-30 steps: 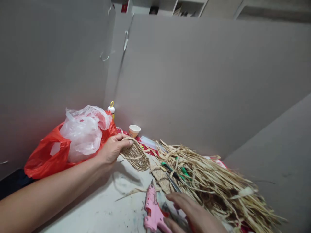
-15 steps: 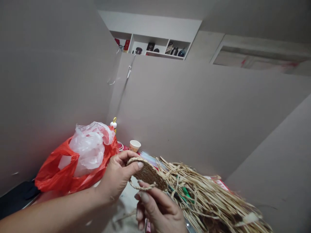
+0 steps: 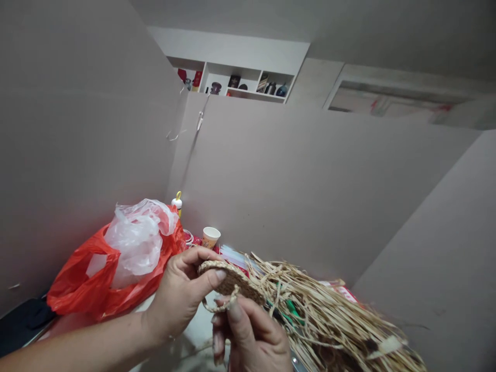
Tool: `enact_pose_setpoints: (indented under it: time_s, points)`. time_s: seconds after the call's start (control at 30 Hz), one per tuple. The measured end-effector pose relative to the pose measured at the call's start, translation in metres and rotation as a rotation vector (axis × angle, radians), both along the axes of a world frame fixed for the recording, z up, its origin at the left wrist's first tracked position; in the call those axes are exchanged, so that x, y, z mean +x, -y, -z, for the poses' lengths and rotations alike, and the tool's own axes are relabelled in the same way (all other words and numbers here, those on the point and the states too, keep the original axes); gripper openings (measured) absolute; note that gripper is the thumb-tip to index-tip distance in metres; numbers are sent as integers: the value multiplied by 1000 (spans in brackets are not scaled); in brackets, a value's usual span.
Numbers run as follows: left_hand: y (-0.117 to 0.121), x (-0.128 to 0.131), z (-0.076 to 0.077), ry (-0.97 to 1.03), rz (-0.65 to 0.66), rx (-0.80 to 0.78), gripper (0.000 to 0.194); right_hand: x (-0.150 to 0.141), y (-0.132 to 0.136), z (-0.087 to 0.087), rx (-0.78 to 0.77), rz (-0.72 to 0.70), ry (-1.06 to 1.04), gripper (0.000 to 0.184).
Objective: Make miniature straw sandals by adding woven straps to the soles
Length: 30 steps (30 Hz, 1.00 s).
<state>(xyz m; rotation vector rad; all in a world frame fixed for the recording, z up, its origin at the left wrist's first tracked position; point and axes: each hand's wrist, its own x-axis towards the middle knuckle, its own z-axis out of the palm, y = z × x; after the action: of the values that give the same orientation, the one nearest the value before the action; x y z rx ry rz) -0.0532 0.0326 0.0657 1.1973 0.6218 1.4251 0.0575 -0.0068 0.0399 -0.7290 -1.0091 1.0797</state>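
the left hand (image 3: 176, 294) reaches in from the lower left, before a crumpled red plastic bag (image 3: 83, 279), its thumb and fingers closed on the near-left rim of a flat woven tan straw piece (image 3: 240, 281). to its right, the right hand (image 3: 258, 330), rising from the bottom edge with fingers curled, pinches a thin braided straw strand (image 3: 220, 310) between thumb and forefinger. the woven piece is raised above the white table (image 3: 196, 330), tilted, with a pale plaited rim and browner middle. the strand loops beneath it. the right fingers cover the strand's tip; green handles (image 3: 294, 311) lie partly buried in the loose dry straw heap (image 3: 333, 305).
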Motion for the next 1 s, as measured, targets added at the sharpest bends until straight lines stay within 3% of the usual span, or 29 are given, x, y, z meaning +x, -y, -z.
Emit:
enact_pose_setpoints:
  time_s: [0.2,0.5,0.73,1.0]
  points:
    - [3,0,1,-24,37,67,9,3,2,-9,-93,-70,-69,36]
    - [5,1,4,-134,-56,193,6,5,6,-15,-219,-87,-120,39]
    - [8,2,8,-179,-115,309,5,6,8,-19,-235,-100,-174,38]
    - [4,2,12,-158,-130,530,19,7,7,-17,-213,-109,-224,36]
